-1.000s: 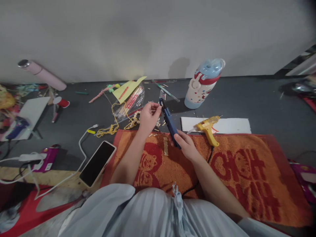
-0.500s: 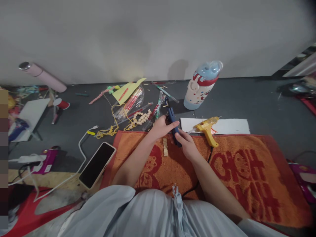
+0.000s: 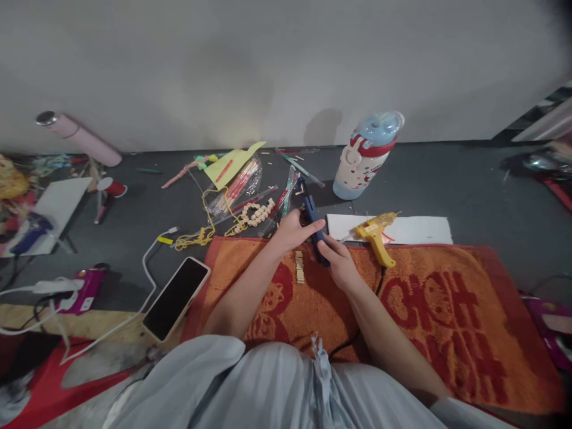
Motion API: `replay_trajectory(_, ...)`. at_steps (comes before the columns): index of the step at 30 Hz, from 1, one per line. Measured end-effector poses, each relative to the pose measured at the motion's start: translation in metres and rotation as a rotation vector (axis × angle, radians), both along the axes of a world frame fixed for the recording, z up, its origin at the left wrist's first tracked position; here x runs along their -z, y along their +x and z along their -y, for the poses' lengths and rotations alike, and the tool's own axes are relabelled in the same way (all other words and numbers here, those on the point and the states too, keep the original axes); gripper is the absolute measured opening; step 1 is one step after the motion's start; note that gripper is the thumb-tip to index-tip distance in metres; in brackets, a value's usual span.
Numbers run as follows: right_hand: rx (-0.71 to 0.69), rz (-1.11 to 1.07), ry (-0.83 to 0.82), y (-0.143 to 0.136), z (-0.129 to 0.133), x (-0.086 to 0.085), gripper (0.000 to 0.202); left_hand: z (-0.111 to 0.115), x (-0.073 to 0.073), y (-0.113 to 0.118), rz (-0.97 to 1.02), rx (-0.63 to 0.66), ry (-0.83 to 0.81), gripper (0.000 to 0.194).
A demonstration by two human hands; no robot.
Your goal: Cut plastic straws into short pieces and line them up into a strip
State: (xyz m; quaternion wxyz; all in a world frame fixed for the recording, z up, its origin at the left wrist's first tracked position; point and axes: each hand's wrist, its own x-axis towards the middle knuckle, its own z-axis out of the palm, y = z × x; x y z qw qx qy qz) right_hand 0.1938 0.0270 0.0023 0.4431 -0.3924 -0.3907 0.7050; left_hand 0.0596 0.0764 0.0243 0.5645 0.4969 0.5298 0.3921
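Both my hands are closed around a dark blue hand tool (image 3: 311, 208), long and narrow, which looks like a pair of cutting shears. My left hand (image 3: 293, 230) grips it from the left, thumb laid across it. Lower down, my right hand (image 3: 338, 257) wraps the handle end from the right. A small pale stick piece shows beside the tool's far end; whether the jaws touch it I cannot tell. Just below my left hand, a neat column of short wooden stick pieces (image 3: 300, 267) lies on the orange towel (image 3: 322, 310).
A yellow glue gun (image 3: 378, 235) rests on a white board (image 3: 420, 229). Behind it stands a water bottle (image 3: 366, 158). Left of my hands lie a joined chain of wooden pieces (image 3: 254, 214), yellow cord (image 3: 192, 239), a bag of sticks (image 3: 236, 187) and a phone (image 3: 176, 298).
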Motion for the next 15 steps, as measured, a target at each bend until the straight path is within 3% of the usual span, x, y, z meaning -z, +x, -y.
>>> replay_trajectory(4, -0.012, -0.014, -0.014, 0.0, 0.001, -0.003, 0.036, -0.005, -0.009, -0.007, 0.113, -0.009, -0.089, 0.049)
replay_trajectory(8, -0.067, 0.018, -0.01, -0.002, 0.003, -0.005, 0.038, -0.011, -0.018, -0.016, 0.225, -0.142, -0.077, 0.054)
replay_trajectory(15, -0.113, 0.04, 0.025, -0.003, 0.004, -0.007, 0.037, -0.012, -0.016, -0.017, 0.234, -0.267, -0.025, 0.043)
